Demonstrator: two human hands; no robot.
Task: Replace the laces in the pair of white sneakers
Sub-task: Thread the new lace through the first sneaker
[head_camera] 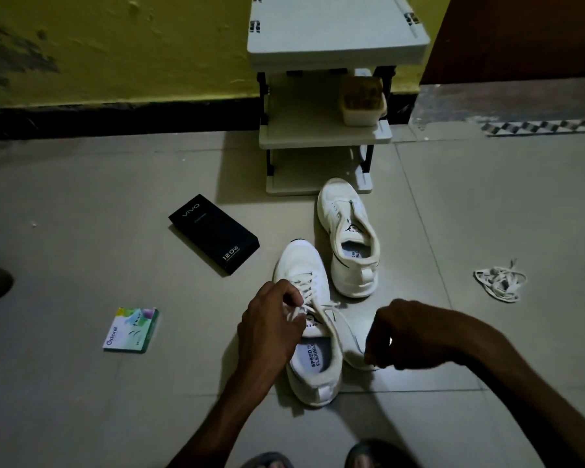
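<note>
Two white sneakers stand on the tiled floor. The near sneaker (313,336) has a white lace (304,288) threaded through its eyelets. My left hand (271,329) pinches one lace end beside the tongue. My right hand (406,336) is to the right of the shoe, fingers curled round the other lace end, which runs taut from the top eyelets. The far sneaker (350,238) has no lace in it. A loose bundle of white laces (500,280) lies on the floor to the right.
A black phone box (213,233) lies left of the sneakers, and a small green-white packet (130,329) nearer left. A white shoe rack (325,130) stands against the yellow wall behind. My feet (318,459) show at the bottom edge.
</note>
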